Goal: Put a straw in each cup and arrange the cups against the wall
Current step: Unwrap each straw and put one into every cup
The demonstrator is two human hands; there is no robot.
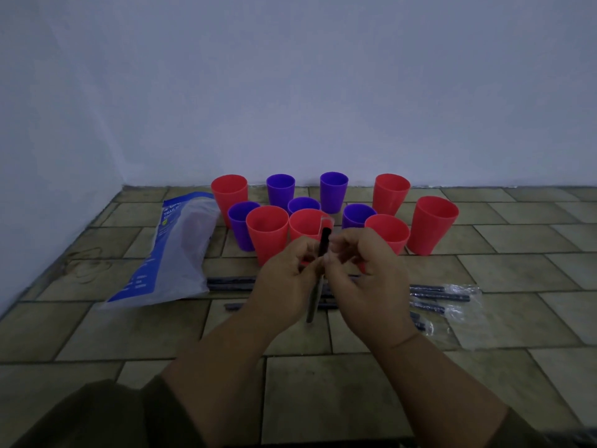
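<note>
Several red cups (433,221) and purple cups (280,190) stand upright and bunched on the tiled floor near the wall (323,92); none holds a straw. My left hand (287,279) and my right hand (361,270) meet in front of the cups, both pinching one dark straw (324,244) that stands nearly upright between them, partly in a clear wrapper. More wrapped dark straws (436,294) lie on the floor under and beside my hands.
A blue and clear plastic bag (174,250) lies on the floor to the left of the cups. A side wall (48,156) closes the left. Bare tiles (323,399) stretch toward me, and my sleeves show at the bottom.
</note>
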